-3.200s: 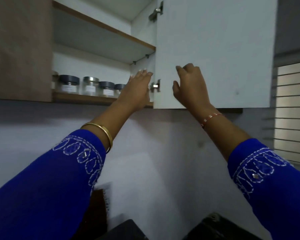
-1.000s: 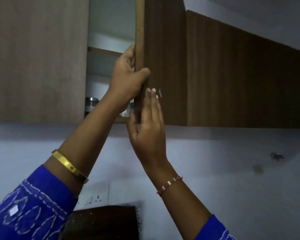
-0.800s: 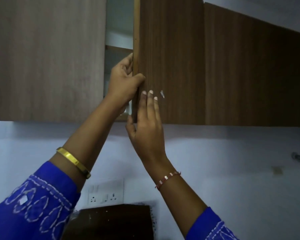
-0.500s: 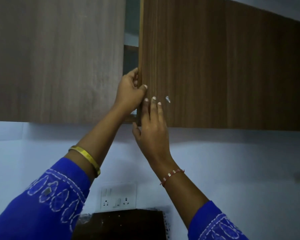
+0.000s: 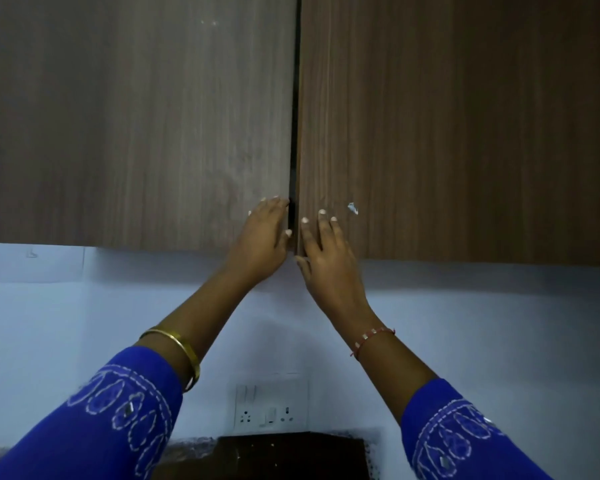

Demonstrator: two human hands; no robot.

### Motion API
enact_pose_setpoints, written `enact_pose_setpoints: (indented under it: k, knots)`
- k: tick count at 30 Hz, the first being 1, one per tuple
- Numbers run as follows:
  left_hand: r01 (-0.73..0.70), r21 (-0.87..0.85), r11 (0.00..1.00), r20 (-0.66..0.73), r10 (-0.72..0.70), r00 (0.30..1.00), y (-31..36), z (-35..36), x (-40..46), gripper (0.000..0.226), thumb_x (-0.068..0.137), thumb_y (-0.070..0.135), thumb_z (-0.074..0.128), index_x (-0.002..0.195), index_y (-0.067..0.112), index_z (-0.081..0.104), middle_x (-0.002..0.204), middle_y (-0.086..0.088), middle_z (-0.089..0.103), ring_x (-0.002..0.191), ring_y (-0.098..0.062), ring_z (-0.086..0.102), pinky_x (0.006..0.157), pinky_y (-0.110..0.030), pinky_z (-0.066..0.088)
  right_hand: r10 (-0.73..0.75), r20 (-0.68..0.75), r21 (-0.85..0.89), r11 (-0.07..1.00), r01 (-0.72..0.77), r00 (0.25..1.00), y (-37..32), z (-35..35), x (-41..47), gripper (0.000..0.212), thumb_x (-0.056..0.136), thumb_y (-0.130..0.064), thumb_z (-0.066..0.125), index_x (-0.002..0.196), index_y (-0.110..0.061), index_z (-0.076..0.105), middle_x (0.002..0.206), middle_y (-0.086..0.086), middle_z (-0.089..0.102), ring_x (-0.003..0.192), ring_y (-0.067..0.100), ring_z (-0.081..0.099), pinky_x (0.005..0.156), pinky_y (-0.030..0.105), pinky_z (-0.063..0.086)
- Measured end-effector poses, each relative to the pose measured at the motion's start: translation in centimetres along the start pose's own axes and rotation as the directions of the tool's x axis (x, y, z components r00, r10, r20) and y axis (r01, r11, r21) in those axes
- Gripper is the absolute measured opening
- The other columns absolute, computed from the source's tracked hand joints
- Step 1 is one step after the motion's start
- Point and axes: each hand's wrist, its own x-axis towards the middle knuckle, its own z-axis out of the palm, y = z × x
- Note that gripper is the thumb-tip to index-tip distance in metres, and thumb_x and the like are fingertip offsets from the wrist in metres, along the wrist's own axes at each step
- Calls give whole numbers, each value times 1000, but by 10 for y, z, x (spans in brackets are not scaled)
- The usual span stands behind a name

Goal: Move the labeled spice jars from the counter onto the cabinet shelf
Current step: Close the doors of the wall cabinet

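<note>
Two brown wood-grain cabinet doors fill the upper view. The right cabinet door (image 5: 447, 126) stands almost flush with the left cabinet door (image 5: 136, 116), with only a thin dark gap between them. My left hand (image 5: 262, 244) lies flat on the lower corner of the left door, fingertips at the gap. My right hand (image 5: 326, 251) presses with straight fingers on the lower left corner of the right door. The spice jars and the shelf are hidden behind the doors.
A white wall runs below the cabinets, with a white socket panel (image 5: 269, 405) at the bottom centre. A dark brown object (image 5: 291, 455) sits under the panel. A small pale chip (image 5: 352, 208) marks the right door.
The right door has swung nearly closed, hiding the shelf and jars. My left hand let go of the door edge and now lies flat on the left door. My right hand kept pressing the door.
</note>
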Motion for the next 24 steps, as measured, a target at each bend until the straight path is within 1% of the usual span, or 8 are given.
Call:
enact_pose_setpoints:
  k: [2,4,7,11,15,19,21,24]
  knots:
    - [18,142,990,88,-31,996,-20,7,-5,57,96,15,42,147,8,18,157,-12,12,147,-26,6,119,-37,2,-1,-2,-6,1000,1,1000,1,11,1,62,71,-19,79,125,1,56,128,30,54,116,46,55,87,50,51]
    - [-26,249,968,131,-7,991,-35,14,-10,60,98,20,38,148,8,9,159,-10,0,147,-24,-4,118,-36,-5,4,-9,-4,1000,-4,1000,1,20,1,60,73,-18,78,125,0,56,129,29,54,117,46,55,89,50,50]
    - [-86,287,954,115,55,992,-47,26,-14,60,97,27,30,148,9,4,158,-10,-6,145,-22,-12,113,-33,-13,11,-27,2,1000,-11,1000,2,33,1,57,75,-14,76,126,0,56,131,28,53,119,46,53,90,51,49]
    - [-122,320,939,64,107,992,-55,40,-16,67,89,38,17,148,9,2,158,-11,-4,138,-16,-19,112,-35,-15,-6,-65,6,1000,7,998,5,44,0,60,72,-5,77,127,0,54,133,28,51,121,46,51,92,51,48]
    - [-154,389,909,44,148,988,-62,46,-16,71,85,41,11,147,7,4,157,-13,0,140,-21,-13,114,-40,-9,-24,-84,-10,1000,24,996,7,51,-3,57,79,-9,70,132,-1,50,136,28,48,125,45,47,96,50,45]
    - [-133,466,875,-19,160,987,-64,51,-18,63,91,28,36,146,3,17,155,-19,16,144,-33,10,113,-46,3,-32,-116,-40,999,28,993,7,50,-3,47,88,-17,53,132,-2,49,136,28,48,125,44,47,98,49,43]
    - [-130,528,839,-53,186,981,-68,52,-19,62,90,25,41,144,0,24,151,-23,26,140,-38,24,111,-50,11,-28,-135,-54,998,21,990,6,51,-4,47,91,-23,41,133,-2,48,136,28,48,126,44,47,101,48,41]
    - [-100,585,805,-127,213,969,-78,47,-15,60,88,19,49,141,-2,29,147,-27,33,136,-42,31,108,-52,17,-16,-152,-39,999,10,988,4,59,-5,48,91,-23,40,134,-2,47,137,28,47,128,44,45,103,49,38]
